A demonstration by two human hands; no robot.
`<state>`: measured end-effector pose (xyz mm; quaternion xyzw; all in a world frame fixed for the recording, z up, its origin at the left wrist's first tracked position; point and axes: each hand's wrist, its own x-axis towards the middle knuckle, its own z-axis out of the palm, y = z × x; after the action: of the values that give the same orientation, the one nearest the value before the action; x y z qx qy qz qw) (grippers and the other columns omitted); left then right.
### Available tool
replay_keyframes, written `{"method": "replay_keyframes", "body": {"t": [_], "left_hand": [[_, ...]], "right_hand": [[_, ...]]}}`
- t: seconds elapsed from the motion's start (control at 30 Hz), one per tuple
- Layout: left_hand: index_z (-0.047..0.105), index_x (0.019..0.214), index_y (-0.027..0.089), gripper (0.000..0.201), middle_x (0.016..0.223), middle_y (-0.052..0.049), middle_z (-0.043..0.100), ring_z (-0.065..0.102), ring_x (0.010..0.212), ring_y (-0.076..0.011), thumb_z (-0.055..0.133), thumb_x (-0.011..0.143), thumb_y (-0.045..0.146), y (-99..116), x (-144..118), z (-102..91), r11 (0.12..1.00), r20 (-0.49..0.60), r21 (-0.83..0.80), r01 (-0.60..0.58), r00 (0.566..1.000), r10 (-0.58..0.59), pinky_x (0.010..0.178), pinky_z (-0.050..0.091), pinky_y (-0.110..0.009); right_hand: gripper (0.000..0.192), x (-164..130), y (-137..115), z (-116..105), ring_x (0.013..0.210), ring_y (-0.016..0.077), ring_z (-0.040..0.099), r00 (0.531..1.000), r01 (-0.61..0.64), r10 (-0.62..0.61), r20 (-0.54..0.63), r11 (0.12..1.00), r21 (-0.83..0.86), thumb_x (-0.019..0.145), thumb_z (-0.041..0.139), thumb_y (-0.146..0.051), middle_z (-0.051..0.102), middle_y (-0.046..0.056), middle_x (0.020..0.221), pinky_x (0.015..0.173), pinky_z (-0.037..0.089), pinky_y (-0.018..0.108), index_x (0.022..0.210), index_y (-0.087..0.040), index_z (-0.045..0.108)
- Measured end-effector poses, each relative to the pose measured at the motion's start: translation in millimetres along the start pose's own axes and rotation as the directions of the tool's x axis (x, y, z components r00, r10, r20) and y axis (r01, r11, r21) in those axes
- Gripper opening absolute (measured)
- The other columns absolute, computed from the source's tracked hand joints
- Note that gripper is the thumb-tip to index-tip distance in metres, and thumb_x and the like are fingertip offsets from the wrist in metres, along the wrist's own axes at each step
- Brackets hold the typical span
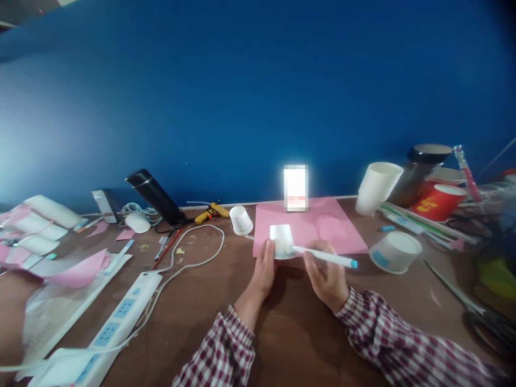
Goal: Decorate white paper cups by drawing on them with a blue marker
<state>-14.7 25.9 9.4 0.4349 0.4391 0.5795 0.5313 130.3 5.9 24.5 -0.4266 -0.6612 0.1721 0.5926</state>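
Note:
A small white paper cup (281, 238) stands upside down at the near edge of a pink paper sheet (322, 226). My left hand (265, 269) grips the cup's left side. My right hand (325, 277) holds a white marker (324, 257) with a blue end cap; its tip touches the cup's lower rim, where blue marks show. Both my sleeves are red and white plaid.
A white bowl-shaped cup (395, 251) sits right of my hands, with scissors (463, 301) beyond it. A tall white cup (377, 188), a dark jar (423, 169) and a red cup (439, 201) stand at the back right. A power strip (121, 312), a yellow glue gun (212, 212) and paper scraps lie left.

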Motion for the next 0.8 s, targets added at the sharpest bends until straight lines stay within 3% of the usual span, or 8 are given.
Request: {"method": "replay_keyframes", "body": {"t": [0.23, 0.43, 0.8], "left_hand": [[0.061, 0.104, 0.015, 0.048, 0.097, -0.009, 0.066, 0.058, 0.098, -0.0233, 0.043, 0.086, 0.056, 7.0, -4.1, 1.5, 0.978, 0.034, 0.207, -0.035, 0.999, 0.028, 0.088, 0.046, -0.035], [0.063, 0.101, 0.017, 0.043, 0.093, -0.007, 0.066, 0.058, 0.093, -0.0225, 0.051, 0.083, 0.054, 6.9, -4.3, 1.0, 0.995, 0.021, 0.096, -0.012, 1.000, 0.010, 0.085, 0.046, -0.033], [0.063, 0.099, 0.017, 0.041, 0.082, -0.006, 0.065, 0.060, 0.087, -0.0229, 0.055, 0.081, 0.053, 0.7, -4.2, 3.6, 0.998, 0.030, -0.046, 0.046, 0.999, -0.044, 0.080, 0.048, -0.034]], "right_hand": [[0.005, -0.3, 0.4, -0.4, 0.072, 0.0166, 0.059, 0.998, 0.032, -0.031, 0.047, 0.999, -0.029, 0.087, 0.052, -0.021, 0.059, 0.003, 0.081, 0.066, 0.050, 0.028, 0.092, -0.020, 0.053], [0.006, -1.0, -0.9, -1.6, 0.073, 0.0176, 0.059, 0.989, 0.095, -0.086, 0.121, 0.993, -0.072, 0.086, 0.052, -0.021, 0.060, 0.004, 0.081, 0.067, 0.049, 0.030, 0.092, -0.019, 0.055], [0.005, -0.4, -0.2, -1.4, 0.073, 0.0174, 0.059, 0.989, 0.093, -0.081, 0.123, 0.991, -0.096, 0.087, 0.051, -0.021, 0.060, 0.004, 0.080, 0.066, 0.050, 0.030, 0.091, -0.019, 0.054]]}}
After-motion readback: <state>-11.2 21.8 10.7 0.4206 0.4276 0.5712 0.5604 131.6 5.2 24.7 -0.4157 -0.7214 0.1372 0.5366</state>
